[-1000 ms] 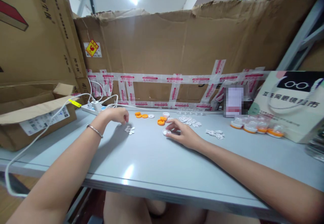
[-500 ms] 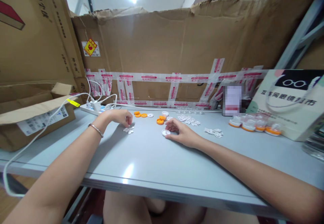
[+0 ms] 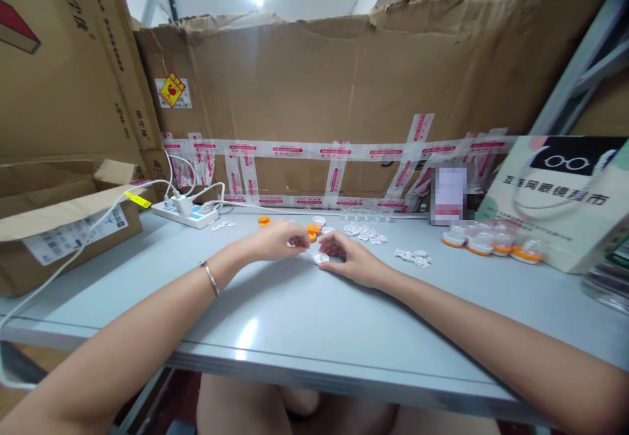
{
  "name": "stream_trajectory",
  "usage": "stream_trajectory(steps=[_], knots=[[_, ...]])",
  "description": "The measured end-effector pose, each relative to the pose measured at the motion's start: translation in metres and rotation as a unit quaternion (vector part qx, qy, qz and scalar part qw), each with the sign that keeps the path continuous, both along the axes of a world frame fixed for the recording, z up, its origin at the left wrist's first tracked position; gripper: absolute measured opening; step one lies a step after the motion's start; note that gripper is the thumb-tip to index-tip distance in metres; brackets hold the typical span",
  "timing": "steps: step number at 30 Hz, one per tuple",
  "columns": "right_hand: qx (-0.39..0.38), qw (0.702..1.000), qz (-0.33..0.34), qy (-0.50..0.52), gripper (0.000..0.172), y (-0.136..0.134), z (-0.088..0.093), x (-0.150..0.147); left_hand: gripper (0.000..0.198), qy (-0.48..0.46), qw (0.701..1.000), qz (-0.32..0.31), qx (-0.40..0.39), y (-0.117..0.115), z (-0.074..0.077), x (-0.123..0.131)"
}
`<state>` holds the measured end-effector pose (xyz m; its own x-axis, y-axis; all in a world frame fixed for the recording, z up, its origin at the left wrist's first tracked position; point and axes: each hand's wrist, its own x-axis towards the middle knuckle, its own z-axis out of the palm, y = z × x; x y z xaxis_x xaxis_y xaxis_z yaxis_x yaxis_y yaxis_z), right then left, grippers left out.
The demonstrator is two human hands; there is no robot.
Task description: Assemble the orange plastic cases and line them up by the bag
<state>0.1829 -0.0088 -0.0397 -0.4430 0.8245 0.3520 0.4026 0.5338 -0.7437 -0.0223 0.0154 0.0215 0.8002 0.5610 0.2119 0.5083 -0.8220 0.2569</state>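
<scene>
Thumb and fingers of my right hand [image 3: 348,259] hold a small white round disc-shaped part [image 3: 320,259] by its edge, flat on the table. Close to its left, my left hand [image 3: 282,240] has its fingertips pinched together just above the table. Whatever is in that pinch is too small to make out. Behind the hands lie orange rings [image 3: 313,230] and a white ring [image 3: 319,221]. More orange rings [image 3: 264,221] sit beyond my left hand, which covers the small white discs seen there before.
White flat pieces [image 3: 363,232] and a second pile of white pieces [image 3: 413,258] lie right of centre. Orange-based clear domes [image 3: 479,242] stand near a paper bag [image 3: 555,199]. At left are a power strip [image 3: 189,213], white discs [image 3: 224,225] and an open carton [image 3: 73,232].
My left hand has moved right from the pile of small white discs to beside my right hand, fingers still pinched. The right hand stays on the white round part.
</scene>
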Motion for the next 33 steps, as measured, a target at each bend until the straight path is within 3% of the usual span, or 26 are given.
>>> stream_trajectory(steps=[3, 9, 13, 20, 24, 26, 28, 30, 33], knots=[[0.001, 1.0, 0.016, 0.011, 0.031, 0.001, -0.001, -0.001, 0.013, -0.01, 0.998, -0.044, 0.044, -0.006, -0.014, 0.016], [-0.002, 1.0, 0.021, 0.021, 0.029, 0.001, 0.0, -0.002, 0.015, -0.016, 0.992, -0.049, 0.119, -0.001, -0.03, 0.019], [0.001, 1.0, 0.017, 0.02, 0.031, 0.001, -0.001, -0.001, 0.017, -0.004, 0.989, -0.064, 0.137, 0.0, -0.028, 0.018], [-0.009, 0.999, 0.022, 0.025, 0.034, 0.002, -0.002, 0.0, 0.02, 0.009, 0.995, -0.063, 0.081, -0.002, -0.027, 0.017], [-0.006, 1.0, 0.016, 0.018, 0.032, 0.0, 0.0, -0.001, 0.019, -0.024, 0.997, -0.073, 0.028, -0.003, -0.014, 0.013], [-0.01, 1.0, 0.008, 0.012, 0.031, -0.001, 0.002, -0.001, 0.02, -0.076, 0.997, -0.026, 0.006, -0.001, -0.001, 0.003], [-0.016, 1.0, -0.001, 0.005, 0.031, -0.002, 0.002, -0.001, 0.022, -0.077, 0.995, 0.065, -0.006, 0.004, 0.013, -0.013], [-0.019, 1.0, -0.008, -0.001, 0.032, -0.002, 0.002, -0.001, 0.02, 0.034, 0.992, 0.114, -0.031, 0.011, 0.024, -0.032], [-0.022, 1.0, -0.01, -0.001, 0.034, -0.002, 0.001, -0.001, 0.021, 0.21, 0.958, 0.176, -0.08, 0.02, 0.032, -0.054]])
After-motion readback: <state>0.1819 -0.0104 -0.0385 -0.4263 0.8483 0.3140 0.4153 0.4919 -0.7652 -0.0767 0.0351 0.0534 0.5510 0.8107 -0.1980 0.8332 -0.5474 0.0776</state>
